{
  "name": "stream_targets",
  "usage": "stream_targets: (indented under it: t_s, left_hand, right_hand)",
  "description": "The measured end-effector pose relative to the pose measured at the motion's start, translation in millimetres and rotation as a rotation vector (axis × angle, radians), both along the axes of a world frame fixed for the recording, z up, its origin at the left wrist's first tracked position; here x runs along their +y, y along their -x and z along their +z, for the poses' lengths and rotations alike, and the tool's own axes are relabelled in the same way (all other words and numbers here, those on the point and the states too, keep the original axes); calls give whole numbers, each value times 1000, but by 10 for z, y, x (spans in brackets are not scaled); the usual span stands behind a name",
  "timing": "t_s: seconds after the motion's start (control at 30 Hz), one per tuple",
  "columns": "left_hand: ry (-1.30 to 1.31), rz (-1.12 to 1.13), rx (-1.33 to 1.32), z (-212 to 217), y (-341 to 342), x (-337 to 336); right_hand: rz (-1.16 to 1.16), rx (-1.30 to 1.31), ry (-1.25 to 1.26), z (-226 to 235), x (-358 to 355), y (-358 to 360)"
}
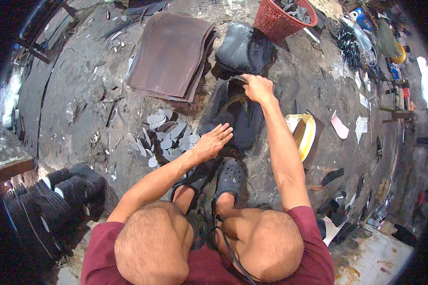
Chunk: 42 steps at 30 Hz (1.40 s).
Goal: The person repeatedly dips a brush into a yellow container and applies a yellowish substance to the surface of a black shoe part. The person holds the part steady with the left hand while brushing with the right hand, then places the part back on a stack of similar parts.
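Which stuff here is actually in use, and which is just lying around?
In use:
- left hand, flat on the dark sheet
- right hand, gripping a tool at the sheet's far end

Lying about:
- grey cut pieces
- brown sheets
- red basket
- yellow tub
- black rolls
- black cushion

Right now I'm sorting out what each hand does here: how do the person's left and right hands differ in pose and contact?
The left hand lies open, fingers spread flat, pressing on the dark sheet; the right hand is closed in a fist around a dark tool. The left hand sits nearer the person's feet, the right hand farther out at the sheet's far end. The left arm is bent, the right stretched. Both hands are bare and work over the same sheet.
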<state>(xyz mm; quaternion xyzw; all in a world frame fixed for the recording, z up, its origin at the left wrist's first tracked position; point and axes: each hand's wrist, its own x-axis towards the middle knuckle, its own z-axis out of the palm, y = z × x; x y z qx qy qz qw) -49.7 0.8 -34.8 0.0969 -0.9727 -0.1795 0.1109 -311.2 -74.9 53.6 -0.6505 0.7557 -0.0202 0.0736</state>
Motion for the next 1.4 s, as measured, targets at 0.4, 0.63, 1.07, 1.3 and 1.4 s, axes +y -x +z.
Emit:
stream_targets:
  t_s: [0.4, 0.63, 1.07, 1.3, 1.4]
  left_hand:
    - [-385, -139, 26, -14, -141, 1015]
    - [-262, -185, -424, 508, 241, 717]
    - [26, 82, -103, 13, 255, 552]
    - [21, 57, -141, 56, 193, 519]
    - [-9, 64, -183, 69, 202, 565]
  right_hand:
    - [415, -80, 2, -196, 1266, -1619]
    - [79, -810, 413, 639, 1355, -1015]
    - [143, -373, 0, -223, 98, 280]
    - [702, -44, -5, -42, -182, 38]
    - [762, -78, -33, -164, -35, 44]
